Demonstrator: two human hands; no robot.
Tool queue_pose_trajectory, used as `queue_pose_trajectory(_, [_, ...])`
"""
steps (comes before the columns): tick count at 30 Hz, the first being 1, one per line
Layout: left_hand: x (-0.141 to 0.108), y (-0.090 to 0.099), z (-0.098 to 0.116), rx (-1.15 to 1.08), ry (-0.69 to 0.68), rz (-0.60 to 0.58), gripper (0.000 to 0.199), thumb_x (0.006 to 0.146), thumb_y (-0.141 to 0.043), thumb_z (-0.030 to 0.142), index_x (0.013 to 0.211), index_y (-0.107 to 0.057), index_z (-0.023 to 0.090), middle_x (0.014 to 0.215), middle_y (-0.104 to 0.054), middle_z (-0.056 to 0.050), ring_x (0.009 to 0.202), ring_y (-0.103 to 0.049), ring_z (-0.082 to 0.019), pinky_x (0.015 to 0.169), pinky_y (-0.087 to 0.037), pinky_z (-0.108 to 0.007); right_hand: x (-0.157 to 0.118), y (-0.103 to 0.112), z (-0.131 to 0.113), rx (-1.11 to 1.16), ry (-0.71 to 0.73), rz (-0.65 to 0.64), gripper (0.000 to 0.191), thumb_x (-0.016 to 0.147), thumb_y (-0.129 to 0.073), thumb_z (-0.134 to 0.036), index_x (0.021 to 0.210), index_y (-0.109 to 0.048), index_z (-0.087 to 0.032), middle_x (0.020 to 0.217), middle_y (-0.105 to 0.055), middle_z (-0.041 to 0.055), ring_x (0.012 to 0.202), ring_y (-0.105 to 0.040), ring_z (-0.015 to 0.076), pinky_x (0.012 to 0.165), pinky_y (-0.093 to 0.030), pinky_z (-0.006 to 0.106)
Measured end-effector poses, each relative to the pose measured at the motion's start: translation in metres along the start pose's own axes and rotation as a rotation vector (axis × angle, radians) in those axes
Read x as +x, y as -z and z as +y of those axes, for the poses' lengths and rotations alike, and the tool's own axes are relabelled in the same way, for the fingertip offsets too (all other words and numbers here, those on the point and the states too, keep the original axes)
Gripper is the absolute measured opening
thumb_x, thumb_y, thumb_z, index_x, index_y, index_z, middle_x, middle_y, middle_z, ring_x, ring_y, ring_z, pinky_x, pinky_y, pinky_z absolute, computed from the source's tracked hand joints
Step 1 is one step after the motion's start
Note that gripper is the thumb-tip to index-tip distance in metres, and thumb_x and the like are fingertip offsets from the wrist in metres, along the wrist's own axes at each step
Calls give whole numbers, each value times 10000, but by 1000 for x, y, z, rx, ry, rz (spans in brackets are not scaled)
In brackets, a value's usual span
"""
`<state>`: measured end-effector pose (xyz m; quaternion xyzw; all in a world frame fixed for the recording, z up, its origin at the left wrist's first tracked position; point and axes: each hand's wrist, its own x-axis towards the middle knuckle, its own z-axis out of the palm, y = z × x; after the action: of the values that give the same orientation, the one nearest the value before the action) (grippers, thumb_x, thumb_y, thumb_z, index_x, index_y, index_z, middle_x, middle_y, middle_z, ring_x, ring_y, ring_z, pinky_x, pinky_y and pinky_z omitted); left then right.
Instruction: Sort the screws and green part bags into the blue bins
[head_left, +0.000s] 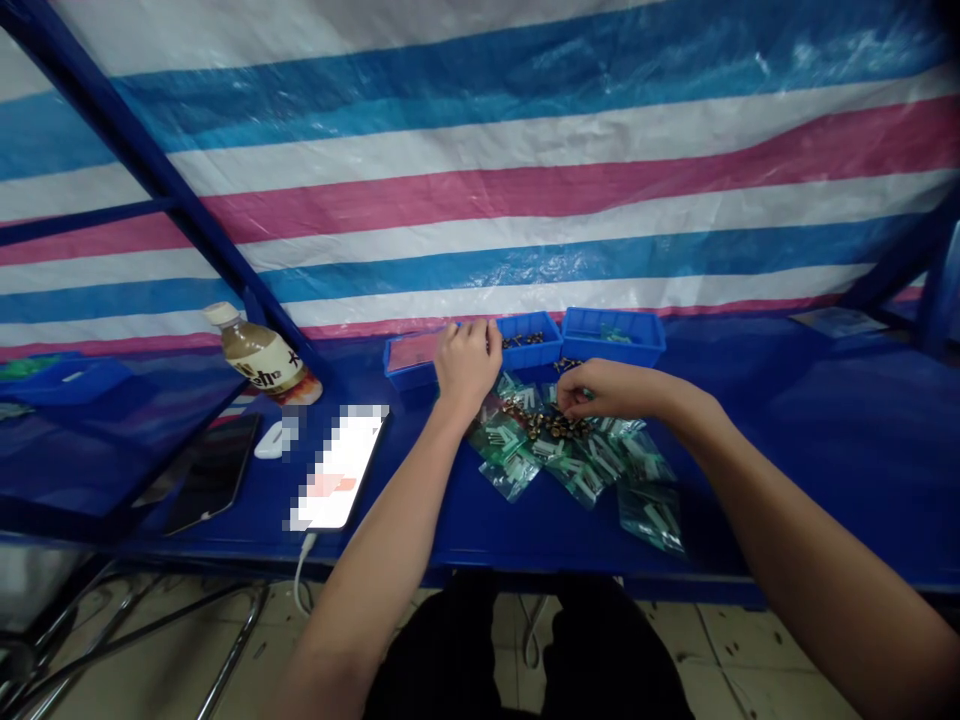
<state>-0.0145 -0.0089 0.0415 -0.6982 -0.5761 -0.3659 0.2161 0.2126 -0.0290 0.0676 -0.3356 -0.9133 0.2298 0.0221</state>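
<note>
My left hand [468,366] is over the rims of two small blue bins, back of the hand up. Its fingers are bent and close together, and their tips are hidden. The left one, a blue bin [411,378], has a flat pink piece [414,350] in it. In the middle blue bin [541,354] lie small brass-coloured metal parts [525,340]. My right hand [596,388] is curled, fingertips down at a pile of similar brass parts [553,425]. Whatever it pinches is too small to make out. Green-tinted clear packets [581,470] with pale strips inside lie under and around the pile.
Another blue bin [615,345] with green packets stands at the back right. On the left are a drink bottle [262,355], a white earbud-like case [271,438], a lit phone [345,470] on a white cable and a dark tablet-like device [216,475]. A striped sheet [525,200] hangs behind the blue table.
</note>
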Motion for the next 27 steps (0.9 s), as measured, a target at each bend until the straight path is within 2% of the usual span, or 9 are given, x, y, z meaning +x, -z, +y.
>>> queue_pose_trajectory(6, [0, 0, -1, -4, 7, -16, 456, 1018, -287, 351, 884, -683, 169, 780, -686, -111, 838, -598, -255, 776, -411, -370, 0, -1, 0, 38, -30, 48, 123, 826, -553, -240, 815, -665, -190, 791, -691, 32, 661, -578, 155, 597, -383, 272])
queue_pose_trajectory(11, [1, 0, -1, -8, 11, 6, 449, 1017, -291, 341, 889, -684, 165, 792, -691, -114, 841, -595, -254, 783, -406, -373, 0, 0, -7, 149, -18, 187, 192, 890, -503, -313, 884, -636, -174, 806, -658, 36, 692, -550, 155, 636, -393, 273])
queue_pose_trajectory(13, [1, 1, -1, -12, 17, 6, 447, 1015, -295, 342, 891, -685, 161, 805, -697, -122, 850, -594, -258, 778, -407, -373, 8, 3, -10, 203, 1, 290, 199, 906, -490, -333, 905, -618, -179, 801, -640, 30, 692, -537, 153, 638, -398, 273])
queue_pose_trajectory(16, [1, 1, -2, -19, 24, 5, 435, 1012, -306, 337, 905, -687, 156, 832, -705, -133, 871, -595, -262, 774, -411, -370, 30, 9, -8, 279, 1, 578, 182, 900, -499, -317, 899, -612, -175, 823, -645, 43, 729, -563, 163, 675, -422, 289])
queue_pose_trajectory(18, [1, 0, -3, -19, 23, 12, 429, 1011, -309, 330, 911, -688, 154, 838, -708, -132, 876, -595, -261, 774, -413, -367, 48, 11, -3, 333, -61, 783, 154, 876, -521, -282, 877, -620, -164, 793, -654, 53, 717, -581, 169, 676, -441, 300])
queue_pose_trajectory(20, [2, 0, -4, -16, 23, 20, 429, 1010, -308, 318, 899, -687, 152, 827, -706, -132, 867, -593, -259, 772, -412, -366, 61, 10, 3, 415, -122, 886, 135, 852, -529, -235, 902, -626, -155, 806, -678, 71, 709, -606, 173, 647, -462, 297])
queue_pose_trajectory(22, [2, 0, -5, -17, 27, 23, 429, 1008, -307, 308, 884, -685, 149, 816, -703, -135, 852, -590, -260, 766, -412, -370, 64, 5, 7, 492, -136, 919, 163, 844, -526, -210, 962, -623, -153, 861, -701, 90, 745, -639, 184, 621, -483, 289])
queue_pose_trajectory(24, [2, 0, -4, -20, 26, 24, 429, 1007, -306, 303, 876, -684, 148, 808, -701, -136, 840, -588, -261, 758, -411, -372, 58, -2, 10, 500, -119, 897, 193, 857, -521, -216, 1009, -624, -156, 887, -712, 91, 779, -661, 191, 624, -498, 287])
queue_pose_trajectory(27, [2, 1, -3, -12, 13, 28, 431, 1007, -307, 310, 874, -686, 153, 789, -699, -129, 826, -586, -260, 743, -407, -368, 39, -9, 10, 285, -117, 756, 193, 879, -525, -232, 993, -666, -167, 864, -724, 63, 769, -667, 187, 682, -497, 293])
